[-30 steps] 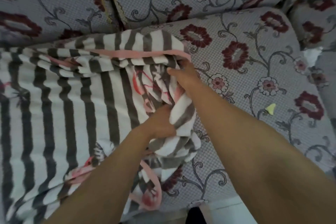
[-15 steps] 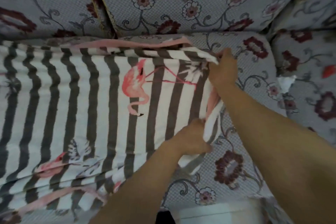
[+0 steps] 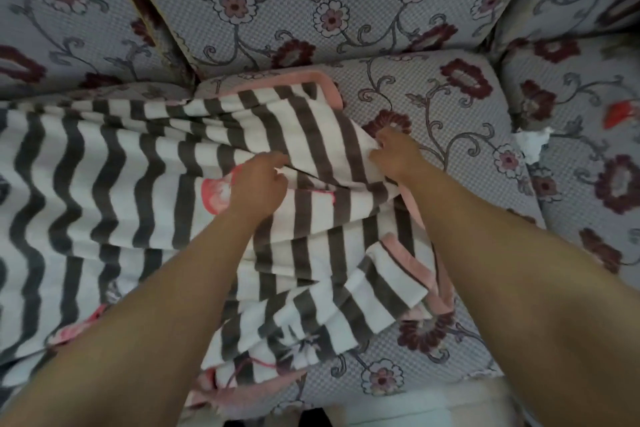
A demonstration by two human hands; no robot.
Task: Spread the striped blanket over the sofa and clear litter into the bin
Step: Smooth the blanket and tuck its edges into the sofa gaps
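Grey and white stripes cover the left side of the flowery sofa (image 3: 433, 107), where our striped blanket (image 3: 104, 184) lies wrinkled. Our left hand (image 3: 258, 184) pinches a fold in its middle, and our right hand (image 3: 398, 152) grips its edge. White paper (image 3: 531, 146) and a red scrap (image 3: 620, 113) lie further right.

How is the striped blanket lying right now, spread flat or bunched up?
Partly spread. The blanket lies open on the left, but near both hands it's folded and rumpled, leaving the sofa bare.
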